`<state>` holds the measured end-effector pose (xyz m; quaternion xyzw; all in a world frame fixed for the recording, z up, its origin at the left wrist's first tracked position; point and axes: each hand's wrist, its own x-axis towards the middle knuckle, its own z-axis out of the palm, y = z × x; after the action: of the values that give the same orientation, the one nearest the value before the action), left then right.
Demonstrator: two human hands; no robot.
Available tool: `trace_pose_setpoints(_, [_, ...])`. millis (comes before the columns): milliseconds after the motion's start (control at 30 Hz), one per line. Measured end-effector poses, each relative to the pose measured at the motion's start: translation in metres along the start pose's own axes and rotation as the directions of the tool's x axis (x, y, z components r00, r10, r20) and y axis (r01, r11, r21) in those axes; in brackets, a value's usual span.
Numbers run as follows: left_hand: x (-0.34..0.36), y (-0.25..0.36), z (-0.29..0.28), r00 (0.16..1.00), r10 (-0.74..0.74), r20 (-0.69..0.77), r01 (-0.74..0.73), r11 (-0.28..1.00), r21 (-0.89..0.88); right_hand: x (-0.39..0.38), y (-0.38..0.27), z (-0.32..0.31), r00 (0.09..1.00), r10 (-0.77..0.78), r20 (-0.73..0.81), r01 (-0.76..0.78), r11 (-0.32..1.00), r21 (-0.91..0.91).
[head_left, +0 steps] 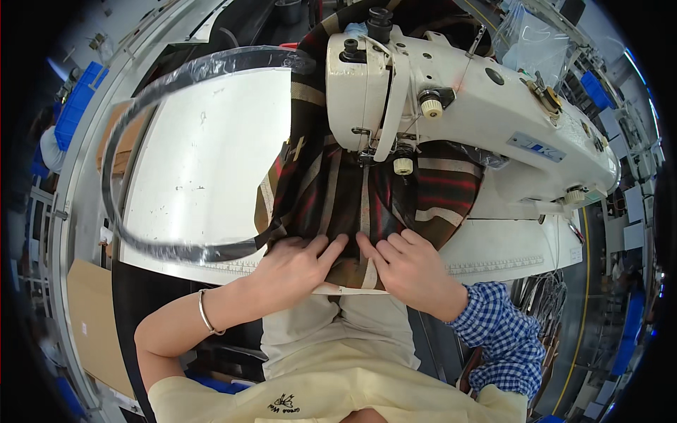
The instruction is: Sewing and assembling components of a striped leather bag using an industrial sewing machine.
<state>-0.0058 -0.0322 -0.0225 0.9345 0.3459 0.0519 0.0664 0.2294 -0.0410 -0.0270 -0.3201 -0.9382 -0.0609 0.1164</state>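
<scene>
My left hand (295, 269) and my right hand (410, 271) both grip the near part of dark brown fabric (448, 189) with red and beige stripes, their fingers curled and pressed on it either side of a beige stripe. The fabric lies bunched under the needle and presser foot (365, 158) of a white industrial sewing machine (465, 106), a short way beyond my fingertips. A long black strip (183, 251) in clear wrapping loops out from beside my left hand across the white worktable (190, 162). Measuring scales (493, 266) run along the table's near edge.
Brown cardboard (88, 317) stands at the left, near a metal rail. Blue bins (76, 106) and a person (51, 148) are at the far left. A clear plastic bag (536, 46) hangs behind the machine. Bundled cords (546, 303) hang right of my sleeved arm, by an aisle.
</scene>
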Motion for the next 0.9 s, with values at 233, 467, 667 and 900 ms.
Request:
trace_pose_setpoints(233, [0.011,0.006,-0.018,0.975,0.185,-0.12,-0.135,0.932,0.337,-0.003,0.012,-0.007,0.998,-0.04,-0.055,0.038,0.999,-0.025])
trace_pose_setpoints(467, [0.011,-0.04,0.032,0.967,0.084,-0.24,-0.084,0.996,0.01,-0.007,0.023,-0.022,0.998,0.061,-0.006,-0.058,0.969,0.239])
trace_pose_setpoints(667, [0.016,-0.022,0.026,0.923,0.103,-0.371,-0.121,0.992,-0.024,-0.095,0.065,0.001,0.44,0.886,0.146,-0.425,0.062,0.903])
trace_pose_setpoints(900, [0.013,-0.021,0.019,0.915,0.114,-0.387,-0.137,0.99,-0.034,-0.025,0.089,0.051,0.803,0.52,0.292,0.416,-0.839,0.351])
